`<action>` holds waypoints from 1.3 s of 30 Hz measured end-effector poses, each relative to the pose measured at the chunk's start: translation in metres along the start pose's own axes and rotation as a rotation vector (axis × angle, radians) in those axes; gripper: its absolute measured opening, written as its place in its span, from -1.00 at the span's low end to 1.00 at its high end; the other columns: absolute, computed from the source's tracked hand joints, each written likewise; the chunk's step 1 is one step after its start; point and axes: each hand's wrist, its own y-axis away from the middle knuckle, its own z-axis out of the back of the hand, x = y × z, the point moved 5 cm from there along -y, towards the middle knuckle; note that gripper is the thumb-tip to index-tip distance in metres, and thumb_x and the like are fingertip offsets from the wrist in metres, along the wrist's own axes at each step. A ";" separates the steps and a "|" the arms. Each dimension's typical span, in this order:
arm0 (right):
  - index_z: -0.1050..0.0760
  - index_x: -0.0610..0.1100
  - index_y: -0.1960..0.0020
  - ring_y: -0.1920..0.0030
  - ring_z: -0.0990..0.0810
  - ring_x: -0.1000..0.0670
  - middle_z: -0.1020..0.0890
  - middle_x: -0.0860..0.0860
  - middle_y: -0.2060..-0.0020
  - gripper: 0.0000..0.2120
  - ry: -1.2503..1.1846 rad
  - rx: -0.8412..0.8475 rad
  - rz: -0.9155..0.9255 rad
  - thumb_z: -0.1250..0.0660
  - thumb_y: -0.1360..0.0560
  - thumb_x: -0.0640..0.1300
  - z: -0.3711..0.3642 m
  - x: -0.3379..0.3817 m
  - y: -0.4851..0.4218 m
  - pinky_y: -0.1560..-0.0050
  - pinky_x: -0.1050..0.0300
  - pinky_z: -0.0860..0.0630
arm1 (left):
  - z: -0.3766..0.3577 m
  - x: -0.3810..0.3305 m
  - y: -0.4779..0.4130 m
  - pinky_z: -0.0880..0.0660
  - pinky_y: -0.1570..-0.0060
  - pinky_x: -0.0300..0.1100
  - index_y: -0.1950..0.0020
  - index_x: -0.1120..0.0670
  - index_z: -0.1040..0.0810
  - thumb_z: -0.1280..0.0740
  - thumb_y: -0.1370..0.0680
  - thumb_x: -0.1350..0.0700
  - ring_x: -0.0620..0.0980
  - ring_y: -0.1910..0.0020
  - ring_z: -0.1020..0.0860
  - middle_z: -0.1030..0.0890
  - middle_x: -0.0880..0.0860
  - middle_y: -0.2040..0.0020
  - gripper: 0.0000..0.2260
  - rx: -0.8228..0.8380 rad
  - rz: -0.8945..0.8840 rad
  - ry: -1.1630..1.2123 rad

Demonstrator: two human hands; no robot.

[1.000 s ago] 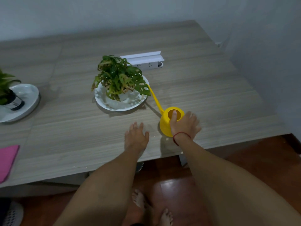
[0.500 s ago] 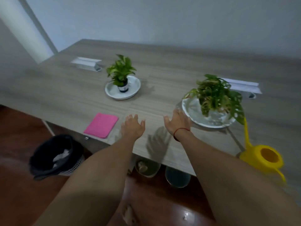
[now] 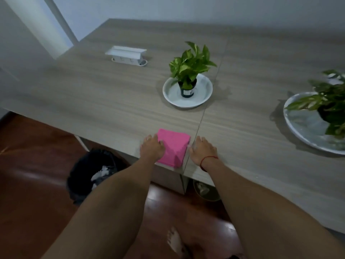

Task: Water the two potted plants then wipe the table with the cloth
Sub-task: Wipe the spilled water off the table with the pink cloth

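Pink cloth folded, lying at the near edge of the tabletop, just left of the seam between the two slabs. Left hand rests on the cloth's left side, fingers loosely spread and curled over the fabric, pressing rather than pinching; can't tell if any fold is actually gripped. Right hand sits palm down on the tabletop touching the cloth's right edge, fingers spread flat, holding nothing; red string on that wrist. From the cloth, small potted plant at 12 o'clock: dark pot standing upright in the middle of a white dish, dish floor looks wet but blur makes it hard to confirm. Second potted plant at 2 o'clock, cut off by the frame edge, sitting in a wider white plate with a glossy, watery sheen on it. White power strip at 11 o'clock, far back. Below the tabletop at 8 o'clock: black bin on the floor with white crumpled scraps inside. Another round container under the tabletop edge, contents unclear.
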 end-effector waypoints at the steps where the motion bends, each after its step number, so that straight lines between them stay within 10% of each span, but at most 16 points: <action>1: -0.33 -0.16 -0.33 -0.18 -0.51 -0.16 -0.48 -0.13 -0.20 -0.58 -0.001 0.002 -0.002 -0.11 -0.60 0.08 -0.010 0.007 -0.005 -0.19 -0.09 -0.46 | -0.004 0.006 -0.007 -0.34 -0.36 0.11 -0.44 0.22 -0.31 -0.10 -0.64 0.01 0.26 -0.36 -0.37 -0.40 0.29 -0.35 -0.57 0.021 -0.007 0.009; 8: -0.41 -0.19 -0.26 -0.15 -0.51 -0.14 -0.46 -0.16 -0.17 -0.66 -0.139 0.033 -0.105 -0.23 -0.59 0.00 -0.057 0.030 -0.030 -0.18 0.01 -0.50 | -0.016 0.015 -0.040 -0.50 -0.05 -0.02 -0.15 0.21 -0.53 -0.29 -0.58 0.07 0.15 -0.07 -0.56 -0.57 0.19 -0.07 -0.75 -0.007 -0.036 0.103; 15: -0.50 -0.19 -0.08 0.02 -0.63 -0.12 -0.63 -0.11 -0.01 -0.64 -0.717 -0.017 -0.629 -0.51 -0.36 -0.11 -0.083 0.028 -0.042 0.04 0.02 -0.62 | -0.024 0.017 -0.055 -0.34 0.12 -0.21 -0.11 0.29 -0.49 -0.32 -0.58 0.13 0.06 0.07 -0.49 -0.51 0.17 0.07 -0.76 0.015 0.052 0.253; 26: -0.46 -0.15 -0.09 0.07 -0.59 -0.08 -0.57 -0.06 0.11 -0.86 -0.566 -0.171 -0.472 -0.25 -0.58 -0.12 -0.044 -0.011 -0.030 0.10 0.04 -0.55 | -0.034 -0.036 -0.033 -0.34 0.37 -0.47 0.04 0.17 -0.35 -0.23 -0.63 0.19 0.01 0.18 -0.38 -0.34 -0.05 0.29 -0.90 -0.001 -0.179 0.389; 34: -0.47 -0.18 -0.16 -0.14 -0.52 -0.13 -0.53 -0.13 -0.14 -0.75 -0.261 -0.181 -0.633 -0.27 -0.55 -0.07 -0.003 -0.070 -0.018 -0.13 -0.01 -0.51 | -0.051 -0.069 -0.021 -0.41 0.16 -0.22 -0.27 0.19 -0.42 -0.29 -0.60 0.09 0.02 0.02 -0.51 -0.53 0.12 -0.09 -0.71 0.011 -0.004 0.292; 39: -0.23 -0.12 -0.46 -0.50 -0.15 -0.17 -0.18 -0.16 -0.49 -0.53 -0.020 -0.232 -0.232 -0.18 -0.59 -0.02 -0.008 -0.045 -0.029 -0.47 -0.11 -0.11 | -0.041 -0.056 -0.037 -0.19 -0.39 -0.02 -0.42 0.14 -0.35 -0.14 -0.64 0.08 0.12 -0.42 -0.30 -0.36 0.17 -0.43 -0.64 -0.213 -0.076 0.048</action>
